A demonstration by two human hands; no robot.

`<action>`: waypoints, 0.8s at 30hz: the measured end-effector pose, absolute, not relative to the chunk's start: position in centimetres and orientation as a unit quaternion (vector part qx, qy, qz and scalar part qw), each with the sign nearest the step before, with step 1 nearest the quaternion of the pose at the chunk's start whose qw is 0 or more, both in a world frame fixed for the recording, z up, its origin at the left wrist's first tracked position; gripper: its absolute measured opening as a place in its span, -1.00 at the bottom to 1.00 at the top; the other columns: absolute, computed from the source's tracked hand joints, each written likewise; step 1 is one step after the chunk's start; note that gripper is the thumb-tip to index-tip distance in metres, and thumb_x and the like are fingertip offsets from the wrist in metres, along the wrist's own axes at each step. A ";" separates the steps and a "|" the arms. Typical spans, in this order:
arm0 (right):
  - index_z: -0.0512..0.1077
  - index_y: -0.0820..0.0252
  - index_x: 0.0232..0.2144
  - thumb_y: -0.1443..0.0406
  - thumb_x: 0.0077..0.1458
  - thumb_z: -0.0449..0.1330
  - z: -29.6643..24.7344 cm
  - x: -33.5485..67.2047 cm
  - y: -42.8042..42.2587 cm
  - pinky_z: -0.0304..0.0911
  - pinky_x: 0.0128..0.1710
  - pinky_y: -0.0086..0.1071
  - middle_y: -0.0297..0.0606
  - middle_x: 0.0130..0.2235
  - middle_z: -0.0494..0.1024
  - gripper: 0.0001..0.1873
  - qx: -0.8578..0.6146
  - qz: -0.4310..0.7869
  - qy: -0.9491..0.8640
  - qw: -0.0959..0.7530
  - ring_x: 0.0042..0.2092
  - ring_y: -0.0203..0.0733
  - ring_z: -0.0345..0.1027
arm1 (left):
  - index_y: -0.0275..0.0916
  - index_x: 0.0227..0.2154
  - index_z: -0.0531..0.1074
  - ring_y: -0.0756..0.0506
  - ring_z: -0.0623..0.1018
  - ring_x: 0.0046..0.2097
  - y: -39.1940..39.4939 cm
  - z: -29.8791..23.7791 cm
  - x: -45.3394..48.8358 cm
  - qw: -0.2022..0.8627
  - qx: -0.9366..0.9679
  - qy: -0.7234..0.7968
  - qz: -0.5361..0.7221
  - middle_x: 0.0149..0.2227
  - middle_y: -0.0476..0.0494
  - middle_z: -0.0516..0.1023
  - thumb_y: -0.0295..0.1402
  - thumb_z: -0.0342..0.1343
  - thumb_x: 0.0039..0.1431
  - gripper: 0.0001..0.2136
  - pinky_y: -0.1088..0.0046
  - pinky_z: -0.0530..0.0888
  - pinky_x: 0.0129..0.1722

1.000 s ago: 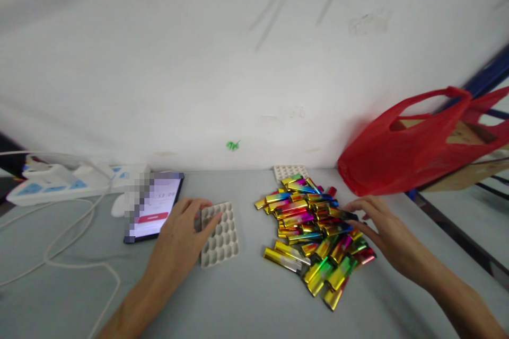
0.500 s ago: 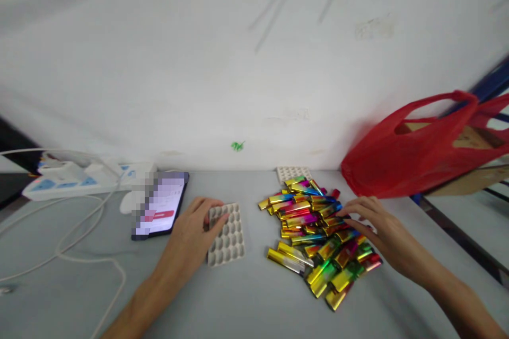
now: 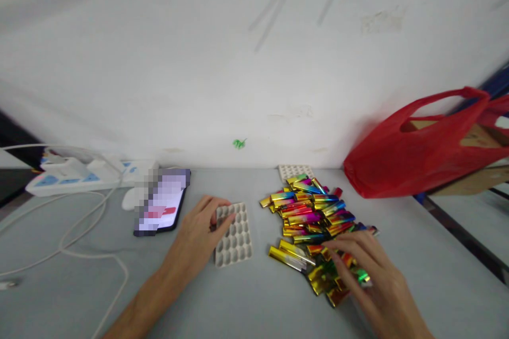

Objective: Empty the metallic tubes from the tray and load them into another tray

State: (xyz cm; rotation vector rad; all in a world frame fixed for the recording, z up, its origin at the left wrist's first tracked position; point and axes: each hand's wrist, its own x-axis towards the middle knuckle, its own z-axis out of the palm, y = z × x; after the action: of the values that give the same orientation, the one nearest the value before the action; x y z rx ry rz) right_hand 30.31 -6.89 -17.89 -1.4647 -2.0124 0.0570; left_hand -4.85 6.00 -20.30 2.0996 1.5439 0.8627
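My left hand (image 3: 199,228) grips the upper left corner of a whitish tray (image 3: 234,243) with rows of oval hollows. Its thumb lies over the tray's top and the fingers curl behind the edge. The hollows I can see look bare. To the right lies a loose pile of shiny lighters (image 3: 304,218) in gold, red, blue, purple and green. My right hand (image 3: 369,275) is over the near right part of this pile, fingers stretched and thumb apart, with no lighter visibly gripped. It hides some of the lighters beneath.
A second holed tray (image 3: 295,171) lies against the wall behind the pile. At the right stands a red plastic bag (image 3: 397,153) with cardboard inside. On the left are a phone (image 3: 165,206), a white power strip (image 3: 75,180) and loose white cables (image 3: 91,258).
My right hand has moved from the pile's right side toward me, over its near part. The left hand still holds the tray. The whole view has shifted slightly.
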 end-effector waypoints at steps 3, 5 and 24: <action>0.55 -0.03 0.12 0.35 0.43 0.26 -18.9 26.6 -7.3 0.44 -0.07 -0.09 -0.16 -0.03 0.67 -0.72 -0.530 -0.031 -0.795 0.294 -0.04 0.06 0.55 | -0.12 -0.06 0.61 -0.14 0.49 -0.34 6.0 -20.1 -4.7 0.201 0.753 0.547 0.304 -0.29 -0.02 0.48 -0.12 0.16 0.40 -0.75 0.30 0.45 -0.27; 0.55 -0.01 0.10 0.35 0.44 0.25 -19.5 24.5 -7.0 0.38 -0.12 -0.10 -0.16 -0.07 0.67 -0.75 -0.534 -0.048 -0.795 0.282 -0.09 0.05 0.54 | -0.12 -0.06 0.61 -0.14 0.49 -0.34 6.0 -20.1 -4.7 0.204 0.754 0.544 0.307 -0.29 -0.03 0.48 -0.14 0.16 0.39 -0.76 0.30 0.45 -0.27; 0.49 0.09 0.16 0.39 0.40 0.23 -19.5 20.5 -4.1 0.42 0.00 0.04 -0.01 0.11 0.58 -0.67 -0.537 -0.016 -0.806 0.248 0.07 0.20 0.44 | -0.12 -0.08 0.61 -0.09 0.46 -0.37 5.4 -20.2 -4.0 0.259 0.769 0.499 0.305 -0.23 -0.03 0.51 -0.31 0.18 0.39 -0.86 0.34 0.48 -0.26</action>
State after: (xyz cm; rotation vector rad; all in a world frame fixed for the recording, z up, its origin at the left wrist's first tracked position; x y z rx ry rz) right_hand 20.49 -4.13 -19.51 -1.4624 -2.1977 -0.0427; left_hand -4.02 5.40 -20.24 2.0845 1.3519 0.8270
